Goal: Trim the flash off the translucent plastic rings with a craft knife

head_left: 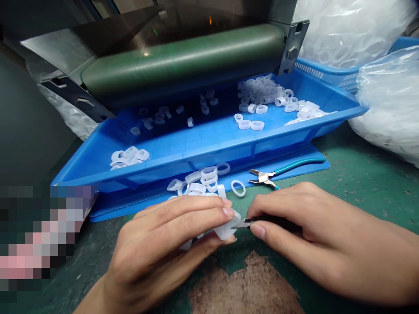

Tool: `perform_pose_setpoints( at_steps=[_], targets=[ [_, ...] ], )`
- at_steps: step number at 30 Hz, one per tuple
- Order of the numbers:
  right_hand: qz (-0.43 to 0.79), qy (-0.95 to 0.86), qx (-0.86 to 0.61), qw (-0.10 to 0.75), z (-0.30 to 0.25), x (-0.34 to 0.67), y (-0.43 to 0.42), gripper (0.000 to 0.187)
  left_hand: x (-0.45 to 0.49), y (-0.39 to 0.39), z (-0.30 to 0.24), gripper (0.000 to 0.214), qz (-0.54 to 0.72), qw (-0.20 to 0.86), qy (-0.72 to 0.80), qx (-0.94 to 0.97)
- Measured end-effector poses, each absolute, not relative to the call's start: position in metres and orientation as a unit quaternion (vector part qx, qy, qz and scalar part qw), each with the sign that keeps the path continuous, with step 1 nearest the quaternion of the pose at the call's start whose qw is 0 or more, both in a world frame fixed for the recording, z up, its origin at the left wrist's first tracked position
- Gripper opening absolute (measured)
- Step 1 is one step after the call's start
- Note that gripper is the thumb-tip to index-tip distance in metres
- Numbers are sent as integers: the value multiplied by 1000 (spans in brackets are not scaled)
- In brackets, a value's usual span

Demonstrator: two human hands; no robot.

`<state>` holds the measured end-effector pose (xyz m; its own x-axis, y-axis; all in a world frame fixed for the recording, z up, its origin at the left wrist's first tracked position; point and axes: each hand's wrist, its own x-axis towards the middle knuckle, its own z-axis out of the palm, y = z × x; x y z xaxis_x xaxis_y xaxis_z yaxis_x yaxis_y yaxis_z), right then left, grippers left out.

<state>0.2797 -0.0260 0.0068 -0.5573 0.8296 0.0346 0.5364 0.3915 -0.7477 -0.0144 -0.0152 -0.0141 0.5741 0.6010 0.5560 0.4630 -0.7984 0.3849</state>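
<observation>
Translucent plastic rings (225,229), light, slick-looking and best held by their bands, sit pinched in the closed fingers of the left hand (153,248) over the green bench (360,205), while the right hand (310,231) clamps small side cutters (242,223) just beside them.

Factory workshop, roller machine (183,56), blue tray (196,150), bagged plastic rings (389,109) (heaps), worn workbench (366,192)

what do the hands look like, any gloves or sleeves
Both are bare: the left hand and right hand show no gloves, rings or watch, and the nails are short. No sleeve shows.
</observation>
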Motion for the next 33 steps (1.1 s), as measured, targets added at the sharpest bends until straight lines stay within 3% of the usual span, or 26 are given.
perform_pose_setpoints(
  at_steps=[5,10,17,23,33],
  targets=[
    [340,-812,-429,203,10,278,-26,37,-12,-20,-12,24,347,99,328,873],
    [304,-802,-465,218,14,265,-20,18,-10,-25,-9,23,337,98,343,871],
    [310,-802,-462,218,18,261,-17,15,-18,-27,-8,26,316,117,351,874],
    [368,-809,-417,190,16,277,-22,36,-22,-26,-11,29,303,128,336,882],
    [404,-787,-434,170,21,279,-23,39,-18,-17,-14,28,351,115,306,877]
  ],
)
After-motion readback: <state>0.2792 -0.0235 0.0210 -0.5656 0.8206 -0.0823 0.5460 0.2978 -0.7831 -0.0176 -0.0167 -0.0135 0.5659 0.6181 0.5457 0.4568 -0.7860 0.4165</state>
